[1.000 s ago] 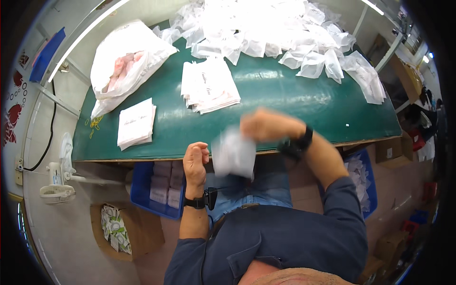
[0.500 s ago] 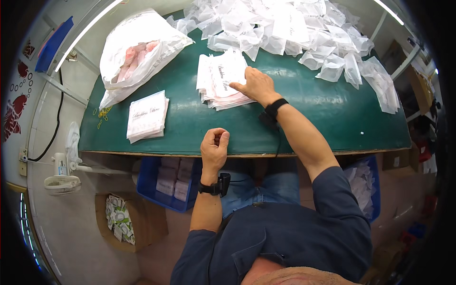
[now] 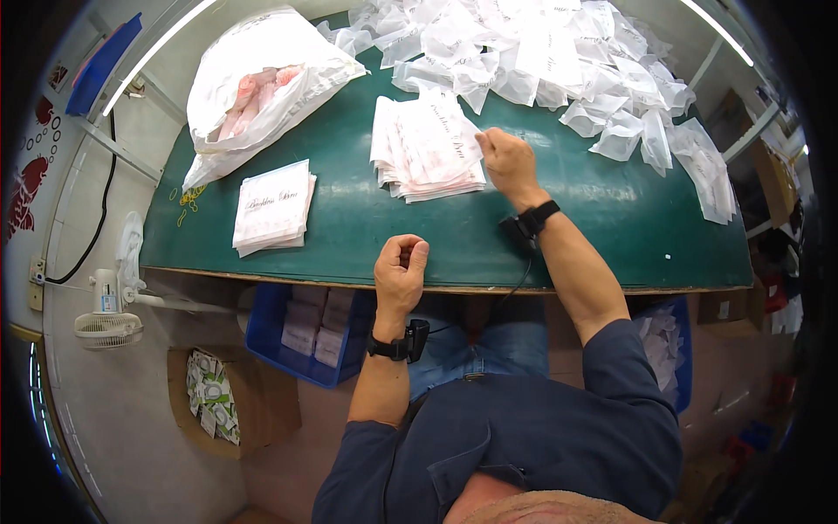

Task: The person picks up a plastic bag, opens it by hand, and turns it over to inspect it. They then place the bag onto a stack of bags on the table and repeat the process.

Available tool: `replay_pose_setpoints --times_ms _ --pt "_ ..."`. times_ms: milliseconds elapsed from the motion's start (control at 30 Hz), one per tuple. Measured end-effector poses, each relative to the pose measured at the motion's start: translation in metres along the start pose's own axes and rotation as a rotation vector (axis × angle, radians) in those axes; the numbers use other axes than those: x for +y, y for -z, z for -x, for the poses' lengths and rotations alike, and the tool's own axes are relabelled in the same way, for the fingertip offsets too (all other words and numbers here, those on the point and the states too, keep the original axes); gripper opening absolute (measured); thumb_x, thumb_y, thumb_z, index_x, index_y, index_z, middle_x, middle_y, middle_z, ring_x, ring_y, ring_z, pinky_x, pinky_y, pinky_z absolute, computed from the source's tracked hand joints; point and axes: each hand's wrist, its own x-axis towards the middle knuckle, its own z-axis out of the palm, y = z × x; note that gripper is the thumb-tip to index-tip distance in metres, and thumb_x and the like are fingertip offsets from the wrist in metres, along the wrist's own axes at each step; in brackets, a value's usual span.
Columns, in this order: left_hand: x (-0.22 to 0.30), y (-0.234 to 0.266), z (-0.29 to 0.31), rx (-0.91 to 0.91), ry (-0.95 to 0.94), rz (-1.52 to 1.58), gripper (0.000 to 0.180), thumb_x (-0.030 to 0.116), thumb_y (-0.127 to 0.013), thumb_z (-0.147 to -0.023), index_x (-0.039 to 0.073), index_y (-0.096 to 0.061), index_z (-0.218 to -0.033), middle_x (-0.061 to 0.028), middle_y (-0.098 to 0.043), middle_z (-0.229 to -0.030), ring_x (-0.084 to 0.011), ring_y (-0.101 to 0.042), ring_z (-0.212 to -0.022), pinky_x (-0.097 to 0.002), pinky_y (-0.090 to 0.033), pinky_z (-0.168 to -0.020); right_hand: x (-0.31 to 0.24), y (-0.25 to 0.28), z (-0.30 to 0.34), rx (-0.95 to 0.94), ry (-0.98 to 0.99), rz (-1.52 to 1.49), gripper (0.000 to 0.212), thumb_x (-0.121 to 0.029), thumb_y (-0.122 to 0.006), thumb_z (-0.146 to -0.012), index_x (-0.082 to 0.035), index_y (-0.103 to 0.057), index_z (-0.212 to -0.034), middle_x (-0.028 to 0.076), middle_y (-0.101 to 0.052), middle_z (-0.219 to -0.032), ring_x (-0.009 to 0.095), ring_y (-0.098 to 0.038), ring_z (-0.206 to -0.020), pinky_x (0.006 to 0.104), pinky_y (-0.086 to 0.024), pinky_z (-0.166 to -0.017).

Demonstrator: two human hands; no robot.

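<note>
A loose stack of white, pink-tinged plastic pouches (image 3: 410, 148) with dark script lies in the middle of the green table. Its top pouch (image 3: 449, 131) is skewed to the right, its edge meeting the fingertips of my right hand (image 3: 511, 166). That hand is closed on this edge in a pinch, though the grip is partly hidden. At the table's front edge my left hand (image 3: 401, 272) is loosely curled, thumb uppermost, with nothing visible in it. To the left rests a neater, squared stack of similar pouches (image 3: 273, 210).
Frosted pouches (image 3: 524, 61) are heaped along the back. A big white bag (image 3: 262, 44) with pink contents stands back left, near yellow rubber bands (image 3: 188, 205). Below the table edge are blue bins (image 3: 327, 371), a cardboard box (image 3: 271, 402) and a small fan (image 3: 108, 327).
My right hand has moved right off the stack's top, its fingers now closed together. The top pouch has turned and slid right with it. My left hand stays curled in place.
</note>
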Motion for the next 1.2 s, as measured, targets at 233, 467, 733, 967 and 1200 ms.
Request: replay_pose_setpoints --times_ms 233,467,733,967,1200 --pt "0.022 -0.020 -0.029 0.248 0.041 0.460 0.032 0.025 -0.070 -0.097 -0.002 -0.064 -0.112 -0.0007 -0.066 -0.092 -0.0088 -0.059 -0.078 -0.0225 -0.046 -0.073 -0.066 0.078 0.072 -0.170 -0.216 -0.675 0.024 -0.023 -0.059 -0.103 -0.002 -0.065 -0.095 -0.002 -0.052 -0.062 0.005 -0.047 -0.054 0.0240 -0.039 -0.049" --pt "0.008 -0.022 -0.032 0.024 0.214 0.560 0.028 0.021 -0.071 -0.096 -0.004 -0.068 -0.108 -0.0019 -0.069 -0.089 -0.0100 -0.061 -0.079 -0.0224 -0.047 -0.073 -0.060 0.110 0.117 -0.658 -0.406 -1.041 0.026 -0.026 -0.062 -0.102 0.000 -0.064 -0.104 0.000 -0.060 -0.073 0.006 -0.053 -0.063 0.0212 -0.044 -0.058" --pt "0.024 -0.026 0.005 -0.109 -0.004 0.235 0.016 0.015 -0.074 -0.094 -0.001 -0.074 -0.095 0.0014 -0.069 -0.081 -0.0062 -0.058 -0.071 -0.0208 -0.047 -0.063 -0.072 0.102 0.093 -0.454 -0.317 -0.782 0.031 -0.029 -0.070 -0.097 -0.001 -0.065 -0.109 0.002 -0.066 -0.086 0.007 -0.058 -0.078 0.0235 -0.048 -0.074" --pt "0.018 -0.012 0.011 -0.241 0.172 0.385 0.018 0.016 -0.074 -0.093 -0.002 -0.073 -0.097 -0.0001 -0.071 -0.087 -0.0066 -0.061 -0.077 -0.0222 -0.050 -0.068 -0.069 0.093 0.103 -0.626 -0.653 -1.043 0.018 -0.019 -0.070 -0.095 -0.001 -0.069 -0.099 -0.003 -0.064 -0.082 0.007 -0.055 -0.072 0.0239 -0.047 -0.067" --pt "0.016 -0.018 0.013 -0.297 0.106 0.340 0.022 0.018 -0.074 -0.094 -0.001 -0.072 -0.104 -0.0007 -0.072 -0.092 -0.0076 -0.062 -0.081 -0.0230 -0.051 -0.071 -0.070 0.088 0.112 -0.628 -0.599 -1.099 0.017 -0.019 -0.071 -0.095 -0.002 -0.069 -0.096 -0.004 -0.064 -0.079 0.005 -0.054 -0.069 0.0229 -0.045 -0.063"
